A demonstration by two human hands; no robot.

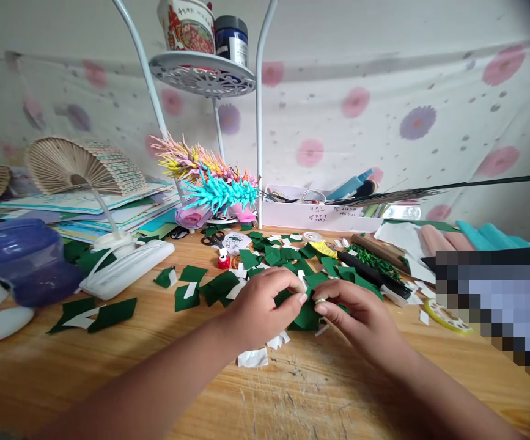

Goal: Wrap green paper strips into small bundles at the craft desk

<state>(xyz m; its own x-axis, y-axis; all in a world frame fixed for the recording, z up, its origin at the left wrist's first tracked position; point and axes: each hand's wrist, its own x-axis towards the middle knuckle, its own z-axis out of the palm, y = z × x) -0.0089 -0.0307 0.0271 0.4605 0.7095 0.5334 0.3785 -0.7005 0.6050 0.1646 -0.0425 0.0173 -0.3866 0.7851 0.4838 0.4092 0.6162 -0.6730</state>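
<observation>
My left hand and my right hand meet over a dark green paper piece lying on the wooden table. Both hands pinch the piece, thumbs and forefingers pressed together at its upper edge. More green paper squares lie scattered just beyond my hands, mixed with small white scraps under my left wrist.
A small white desk fan and a blue lidded tub stand at the left. Colourful paper flowers, a white rack, a white tray, black scissors, a black tool and yellow tape lie behind and right.
</observation>
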